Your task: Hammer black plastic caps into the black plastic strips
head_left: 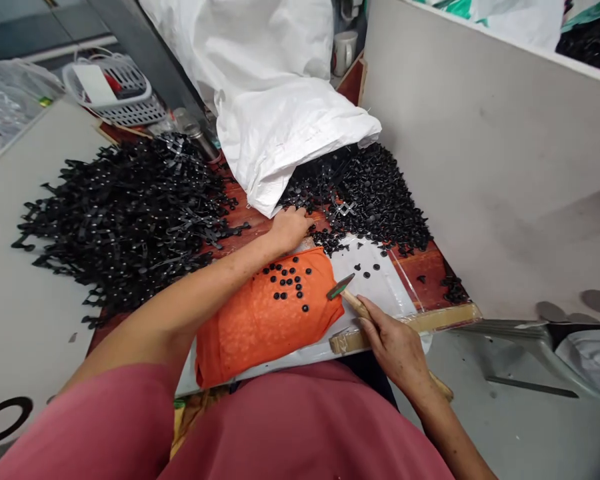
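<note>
Two hands frame an orange cloth: the left hand is just beyond its far edge, beside the near fringe of a heap of small black pieces at the mouth of a white sack, its fingers curled downward (whether they pinch a piece, I cannot tell). Most of that heap lies on the tabletop to the left hand's right, so this hand is the nearer one. The right hand, off the cloth's right side, has its fingers wrapped round the wooden handle of a hammer. The hammer's long axis slants from the head, far and left, to the handle's end, near and right. Several black round pieces lie on the cloth's far part, left of the hammer head and between the hands.
</note>
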Available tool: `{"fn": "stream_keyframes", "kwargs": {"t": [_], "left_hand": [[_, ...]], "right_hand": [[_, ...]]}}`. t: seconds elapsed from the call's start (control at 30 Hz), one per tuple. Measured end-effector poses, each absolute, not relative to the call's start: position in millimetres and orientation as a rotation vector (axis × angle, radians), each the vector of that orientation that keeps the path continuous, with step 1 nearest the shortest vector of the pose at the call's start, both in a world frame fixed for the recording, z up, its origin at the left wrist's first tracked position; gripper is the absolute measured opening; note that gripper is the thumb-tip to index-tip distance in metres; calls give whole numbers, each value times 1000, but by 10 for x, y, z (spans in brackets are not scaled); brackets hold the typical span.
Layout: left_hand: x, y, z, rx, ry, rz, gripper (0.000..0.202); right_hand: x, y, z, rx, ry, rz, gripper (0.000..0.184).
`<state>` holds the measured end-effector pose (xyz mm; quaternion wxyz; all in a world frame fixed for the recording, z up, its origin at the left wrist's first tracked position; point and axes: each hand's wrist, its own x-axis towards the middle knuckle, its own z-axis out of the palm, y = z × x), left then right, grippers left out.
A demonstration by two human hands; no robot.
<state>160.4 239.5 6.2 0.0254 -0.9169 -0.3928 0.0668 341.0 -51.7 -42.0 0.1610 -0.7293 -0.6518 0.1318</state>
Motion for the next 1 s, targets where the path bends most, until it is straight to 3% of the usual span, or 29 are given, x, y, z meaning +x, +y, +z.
{"fn": "stream_keyframes", "kwargs": {"t": [0.33, 0.63, 1.0], "left_hand": [[526, 1733, 746, -2636, -1625, -488, 34], [92, 1120, 111, -3082, -2038, -386, 34], [277, 1183, 26, -3081, -1864, -243, 26]], "right_hand": [[3428, -519, -422, -2104, -1830, 387, 45], [3425, -486, -400, -2143, -1853, 361, 45], [3406, -489, -402, -2210, -1831, 361, 45]]}}
